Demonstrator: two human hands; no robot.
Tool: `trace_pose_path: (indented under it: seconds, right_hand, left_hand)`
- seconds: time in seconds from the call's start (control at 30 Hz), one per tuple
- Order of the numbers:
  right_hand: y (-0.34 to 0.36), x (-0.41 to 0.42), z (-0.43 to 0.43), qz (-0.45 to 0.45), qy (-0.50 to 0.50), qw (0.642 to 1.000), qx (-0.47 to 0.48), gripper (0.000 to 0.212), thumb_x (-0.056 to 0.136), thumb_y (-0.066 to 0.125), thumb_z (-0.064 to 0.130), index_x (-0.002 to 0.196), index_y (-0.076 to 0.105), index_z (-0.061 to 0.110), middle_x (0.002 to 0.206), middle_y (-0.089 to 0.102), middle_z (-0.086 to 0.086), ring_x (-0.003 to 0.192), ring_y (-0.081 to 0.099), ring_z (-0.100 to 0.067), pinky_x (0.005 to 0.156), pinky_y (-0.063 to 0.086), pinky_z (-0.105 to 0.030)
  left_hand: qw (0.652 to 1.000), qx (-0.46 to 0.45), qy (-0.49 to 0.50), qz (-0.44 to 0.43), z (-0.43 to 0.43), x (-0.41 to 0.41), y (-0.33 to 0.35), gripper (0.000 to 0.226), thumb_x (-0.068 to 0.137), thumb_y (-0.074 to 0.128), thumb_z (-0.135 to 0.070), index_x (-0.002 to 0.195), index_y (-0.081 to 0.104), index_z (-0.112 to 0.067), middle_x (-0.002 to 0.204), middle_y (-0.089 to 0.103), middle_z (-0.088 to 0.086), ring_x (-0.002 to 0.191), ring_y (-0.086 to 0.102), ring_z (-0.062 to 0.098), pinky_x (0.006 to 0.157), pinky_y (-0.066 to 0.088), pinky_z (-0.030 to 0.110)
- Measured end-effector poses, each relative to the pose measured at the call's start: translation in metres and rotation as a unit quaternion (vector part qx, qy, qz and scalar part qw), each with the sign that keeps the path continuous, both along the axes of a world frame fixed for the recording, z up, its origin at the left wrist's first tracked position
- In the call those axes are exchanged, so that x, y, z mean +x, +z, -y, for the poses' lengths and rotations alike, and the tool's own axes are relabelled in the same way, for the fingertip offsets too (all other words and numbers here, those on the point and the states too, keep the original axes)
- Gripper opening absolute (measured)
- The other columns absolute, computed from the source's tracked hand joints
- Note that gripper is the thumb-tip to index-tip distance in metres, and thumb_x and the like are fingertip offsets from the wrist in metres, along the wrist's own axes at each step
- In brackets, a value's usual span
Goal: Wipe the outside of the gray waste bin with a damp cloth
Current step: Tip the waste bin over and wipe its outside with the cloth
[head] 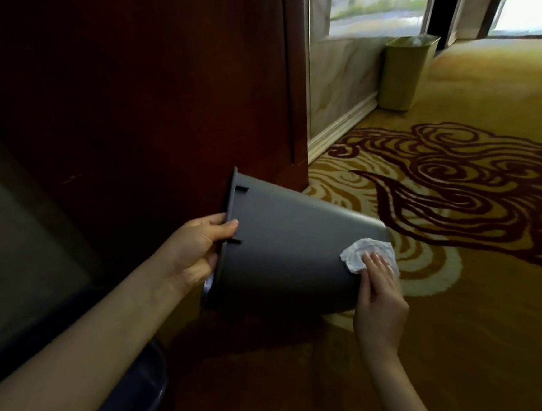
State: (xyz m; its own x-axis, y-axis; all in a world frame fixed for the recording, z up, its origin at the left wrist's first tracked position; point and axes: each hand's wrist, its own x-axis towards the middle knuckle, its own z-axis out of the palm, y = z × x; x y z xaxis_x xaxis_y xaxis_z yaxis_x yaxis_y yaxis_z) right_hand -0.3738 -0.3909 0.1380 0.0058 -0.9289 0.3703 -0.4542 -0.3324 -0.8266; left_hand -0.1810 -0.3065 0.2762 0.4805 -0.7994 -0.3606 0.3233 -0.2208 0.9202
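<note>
The gray waste bin (289, 249) lies tipped on its side above the carpet, its rim to the left and its base to the right. My left hand (198, 248) grips the rim, thumb on the outer wall. My right hand (381, 290) presses a crumpled white cloth (356, 252) flat against the bin's outer wall near the base. The bin's inside is hidden from me.
A dark wooden panel (143, 81) rises behind the bin on the left. A yellow-green bin (403, 73) stands against the wall at the back. Patterned yellow and maroon carpet (459, 187) covers the floor. A dark blue object (142, 386) sits low under my left arm.
</note>
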Motion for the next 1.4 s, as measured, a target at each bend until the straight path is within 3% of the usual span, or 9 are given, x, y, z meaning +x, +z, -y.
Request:
trace_pose_path:
  seconds: [0.07,0.2,0.27,0.4,0.63,0.9,1.07,1.17,1.4]
  right_hand:
    - [0.007,0.005,0.001,0.021,-0.032,0.999,0.013,0.028,0.092,0.050,0.008,0.117,0.061,0.004,0.119,0.065,-0.013,0.112,0.060,-0.021,0.097,0.048,-0.040]
    - [0.050,0.043,-0.008,0.137,0.028,0.989,0.037,0.022,0.095,0.045,0.022,0.107,0.063,0.023,0.098,0.068,0.006,0.088,0.059,0.011,0.083,0.051,-0.021]
    - [0.072,0.073,-0.017,0.119,0.135,0.984,-0.007,0.024,0.095,0.044,0.023,0.113,0.060,0.022,0.112,0.066,0.004,0.105,0.058,0.003,0.094,0.048,-0.027]
    - [0.080,0.111,-0.016,-0.065,0.304,0.942,-0.123,0.035,0.095,0.044,0.021,0.129,0.052,0.019,0.143,0.046,0.000,0.138,0.029,-0.013,0.115,0.021,-0.032]
    - [0.032,0.049,0.037,-0.080,0.138,0.987,0.002,0.039,0.096,0.040,0.024,0.136,0.043,0.023,0.148,0.038,0.003,0.140,0.024,-0.012,0.116,0.021,-0.036]
    - [0.006,-0.009,0.040,0.065,-0.051,0.992,0.091,0.032,0.097,0.040,0.020,0.123,0.057,0.013,0.118,0.064,-0.007,0.112,0.058,-0.019,0.095,0.047,-0.035]
    - [0.054,0.054,-0.021,0.099,0.115,0.987,-0.044,0.034,0.096,0.040,0.020,0.127,0.051,0.022,0.128,0.057,0.006,0.119,0.047,0.002,0.101,0.035,-0.016]
    - [0.056,0.094,-0.058,-0.039,0.224,0.963,-0.143,0.039,0.092,0.041,0.019,0.130,0.049,0.018,0.139,0.050,0.000,0.133,0.033,-0.006,0.111,0.019,-0.021]
    - [-0.024,0.040,-0.033,-0.039,0.150,0.979,-0.134,0.048,0.091,0.045,0.008,0.138,0.039,0.021,0.146,0.039,0.002,0.141,0.024,-0.014,0.117,0.018,-0.035]
  left_hand:
    - [1.000,0.000,0.002,-0.005,-0.004,0.009,-0.003,0.019,0.090,0.046,-0.003,0.096,0.062,-0.010,0.093,0.070,0.010,0.075,0.071,0.018,0.053,0.058,0.027]
    - [0.999,-0.008,-0.002,-0.031,-0.008,0.019,-0.008,0.020,0.090,0.045,-0.002,0.099,0.062,-0.009,0.088,0.073,0.010,0.075,0.072,0.019,0.053,0.058,0.027]
    - [0.999,-0.018,-0.019,-0.038,-0.009,0.020,-0.011,0.022,0.091,0.044,-0.002,0.101,0.062,-0.008,0.081,0.076,0.008,0.074,0.073,0.018,0.055,0.058,0.027]
    - [0.997,-0.044,-0.050,-0.042,-0.010,0.025,-0.018,0.027,0.090,0.043,-0.003,0.106,0.063,-0.010,0.086,0.076,0.006,0.082,0.072,0.016,0.061,0.058,0.025]
    - [0.999,-0.010,-0.031,-0.017,-0.014,0.035,-0.026,0.022,0.088,0.050,-0.008,0.104,0.063,-0.015,0.094,0.075,0.005,0.085,0.071,0.019,0.056,0.057,0.027]
    - [0.999,-0.019,-0.038,-0.004,-0.012,0.032,-0.024,0.020,0.089,0.048,-0.008,0.098,0.064,-0.017,0.084,0.077,0.001,0.081,0.072,0.016,0.058,0.056,0.027]
    - [0.998,-0.031,-0.045,-0.025,-0.011,0.032,-0.024,0.021,0.090,0.046,-0.007,0.097,0.064,-0.014,0.081,0.077,0.003,0.076,0.072,0.016,0.054,0.058,0.027]
    - [0.996,-0.040,-0.069,-0.036,-0.010,0.031,-0.024,0.023,0.092,0.042,-0.007,0.099,0.064,-0.008,0.079,0.076,0.007,0.073,0.072,0.016,0.056,0.058,0.025]
    - [0.999,-0.015,-0.019,-0.047,-0.011,0.035,-0.030,0.020,0.091,0.046,-0.012,0.098,0.065,-0.015,0.084,0.077,0.005,0.078,0.072,0.017,0.052,0.057,0.028]
